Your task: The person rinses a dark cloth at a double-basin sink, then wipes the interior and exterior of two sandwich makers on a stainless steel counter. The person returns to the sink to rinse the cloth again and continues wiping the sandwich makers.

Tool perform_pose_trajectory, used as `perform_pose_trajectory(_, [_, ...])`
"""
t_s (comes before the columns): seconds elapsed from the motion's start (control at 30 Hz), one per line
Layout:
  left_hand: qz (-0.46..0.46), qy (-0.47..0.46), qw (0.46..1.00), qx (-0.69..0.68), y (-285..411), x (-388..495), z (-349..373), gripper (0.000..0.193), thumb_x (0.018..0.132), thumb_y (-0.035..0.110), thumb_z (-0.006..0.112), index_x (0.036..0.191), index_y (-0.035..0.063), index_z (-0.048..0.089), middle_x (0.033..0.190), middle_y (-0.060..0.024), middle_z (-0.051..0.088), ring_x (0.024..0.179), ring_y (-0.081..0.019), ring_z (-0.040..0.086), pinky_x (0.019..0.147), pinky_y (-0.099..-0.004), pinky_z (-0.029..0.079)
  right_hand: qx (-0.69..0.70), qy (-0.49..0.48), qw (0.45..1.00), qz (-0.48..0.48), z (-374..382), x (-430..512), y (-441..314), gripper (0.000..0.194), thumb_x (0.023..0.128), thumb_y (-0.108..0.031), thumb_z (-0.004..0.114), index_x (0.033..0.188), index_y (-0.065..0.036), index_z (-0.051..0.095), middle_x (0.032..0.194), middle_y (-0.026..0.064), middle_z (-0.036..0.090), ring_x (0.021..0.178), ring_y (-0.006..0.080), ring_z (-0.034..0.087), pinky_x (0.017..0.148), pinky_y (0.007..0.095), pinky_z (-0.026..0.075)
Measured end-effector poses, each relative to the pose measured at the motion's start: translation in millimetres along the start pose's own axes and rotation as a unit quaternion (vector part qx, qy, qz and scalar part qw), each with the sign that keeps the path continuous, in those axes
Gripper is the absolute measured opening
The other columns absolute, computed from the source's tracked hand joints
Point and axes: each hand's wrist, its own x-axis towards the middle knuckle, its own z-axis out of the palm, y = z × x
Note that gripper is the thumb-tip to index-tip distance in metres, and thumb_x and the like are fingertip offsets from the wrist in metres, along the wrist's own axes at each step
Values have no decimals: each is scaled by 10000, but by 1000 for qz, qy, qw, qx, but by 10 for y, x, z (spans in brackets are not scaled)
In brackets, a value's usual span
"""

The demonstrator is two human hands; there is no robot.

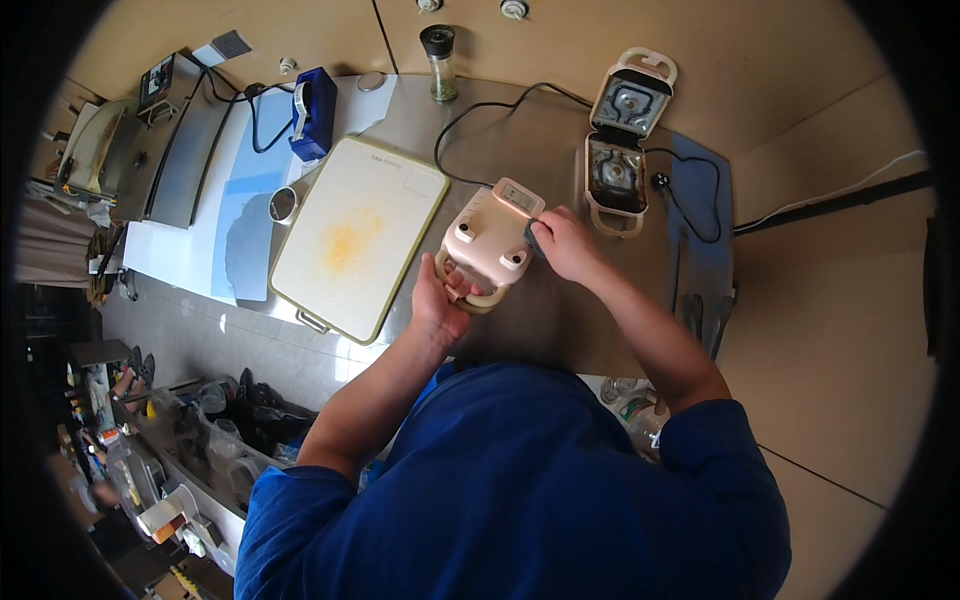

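My left hand [442, 300] grips the cream handle of a pink electric sandwich maker [491, 240]. Its underside faces up, showing two feet and a plate with writing. A dark scrap of cloth or scouring pad [533, 232] is pinched in my right hand [566, 244], against the appliance's right side. The inner plates of this sandwich maker are hidden. A second sandwich maker [617, 172] lies opened flat farther back on the right, its metal interior stained brown. From the held appliance a black cord [450, 124] runs back and right over the metal table [555, 330].
Left of my hands lies a cutting board [375, 247] with an orange stain. Behind it stand a blue tape dispenser [313, 112] and a spice grinder [442, 71]. A small cup [283, 205] sits at the board's left edge. A plug [661, 181] rests near the right wall.
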Motion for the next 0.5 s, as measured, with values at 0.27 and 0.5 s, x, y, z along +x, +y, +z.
perform_pose_trajectory(0.27, [15, 1, 1000, 6, -54, 1, -80, 428, 1102, 490, 314, 838, 168, 413, 577, 47, 289, 523, -129, 301, 585, -334, 398, 169, 40, 985, -4, 178, 239, -418, 204, 1005, -91, 530, 1201, -37, 546, 1128, 153, 649, 1034, 324, 635, 917, 392, 505])
perform_pose_trajectory(0.5, [11, -2, 1000, 2, -45, 13, -134, 444, 1103, 497, 318, 856, 149, 444, 610, 27, 357, 555, -144, 346, 586, -359, 421, 10, -47, 959, -278, 399, 324, -598, 117, 896, -121, 691, 1009, -100, 715, 1071, 90, 631, 1003, 288, 633, 894, 402, 508])
